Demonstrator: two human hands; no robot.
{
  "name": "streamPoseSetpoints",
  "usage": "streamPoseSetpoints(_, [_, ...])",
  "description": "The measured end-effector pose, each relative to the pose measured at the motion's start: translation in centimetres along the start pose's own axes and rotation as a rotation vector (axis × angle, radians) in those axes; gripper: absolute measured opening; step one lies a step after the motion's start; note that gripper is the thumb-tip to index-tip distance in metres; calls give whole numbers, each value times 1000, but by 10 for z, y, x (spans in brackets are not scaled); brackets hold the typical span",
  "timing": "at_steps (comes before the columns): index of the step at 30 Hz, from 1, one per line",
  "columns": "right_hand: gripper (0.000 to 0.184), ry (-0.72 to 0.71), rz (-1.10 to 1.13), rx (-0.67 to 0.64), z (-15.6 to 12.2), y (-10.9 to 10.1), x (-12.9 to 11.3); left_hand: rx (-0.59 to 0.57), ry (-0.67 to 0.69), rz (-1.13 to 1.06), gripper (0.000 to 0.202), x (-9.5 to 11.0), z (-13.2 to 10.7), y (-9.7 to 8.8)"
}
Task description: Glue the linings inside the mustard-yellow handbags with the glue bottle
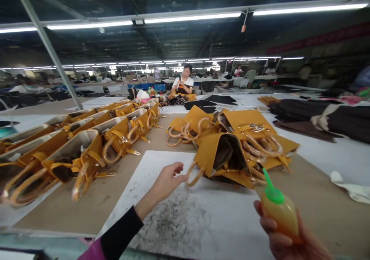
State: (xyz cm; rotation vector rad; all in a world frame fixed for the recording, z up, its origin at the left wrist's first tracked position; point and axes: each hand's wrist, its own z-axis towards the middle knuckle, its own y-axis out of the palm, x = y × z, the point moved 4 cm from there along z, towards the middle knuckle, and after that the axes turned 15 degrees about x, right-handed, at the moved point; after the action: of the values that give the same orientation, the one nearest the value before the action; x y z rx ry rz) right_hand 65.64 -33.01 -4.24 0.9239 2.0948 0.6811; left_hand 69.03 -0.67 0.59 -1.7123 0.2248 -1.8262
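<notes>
My left hand reaches over the table with its fingers apart and slightly curled, holding nothing. Its fingertips are right beside the wrapped handle of a mustard-yellow handbag; whether they touch, I cannot tell. That bag lies on its side with its dark opening towards me, at the front of a pile of similar handbags. At the lower right, my right hand is wrapped round a squeeze bottle with a green nozzle and amber liquid inside. The bottle is tilted slightly left.
Rows of upright yellow handbags fill the left side. A stained white sheet lies on the brown-covered table. Dark material tied with a pale strip and a white scrap are at right. A person works beyond.
</notes>
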Motion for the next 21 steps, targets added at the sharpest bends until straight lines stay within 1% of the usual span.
streamPoseSetpoints(2, [75, -59, 50, 75, -1, -3, -6, 0, 38, 40, 61, 19, 10, 40])
streamPoseSetpoints(4, [80, -83, 89, 129, 0, -7, -10, -2, 87, 124, 78, 33, 13, 76])
streamPoseSetpoints(6, [84, -82, 118, 150, 2, -15, -13, 42, 118, 255, 82, 38, 15, 100])
streamPoseSetpoints(8, [83, -56, 141, 144, 5, -24, -16, 112, 131, 365, 75, 37, 15, 110])
streamPoseSetpoints(9, [80, -39, 150, 132, 6, -28, -17, 135, 139, 384, 70, 35, 16, 111])
streamPoseSetpoints(11, [73, -9, 158, 103, 7, -35, -18, 158, 154, 343, 61, 29, 19, 108])
streamPoseSetpoints(13, [66, -1, 154, 78, 6, -37, -17, 163, 183, 249, 51, 27, 25, 98])
streamPoseSetpoints(16, [57, -12, 141, 48, 2, -32, -12, 179, 207, 94, 34, 30, 38, 79])
streamPoseSetpoints(19, [55, -24, 135, 41, -4, -24, -9, 263, 184, -40, 39, 40, 50, 53])
streamPoseSetpoints(21, [59, -22, 118, 51, -8, -19, -8, 321, 172, -76, 43, 49, 54, 35])
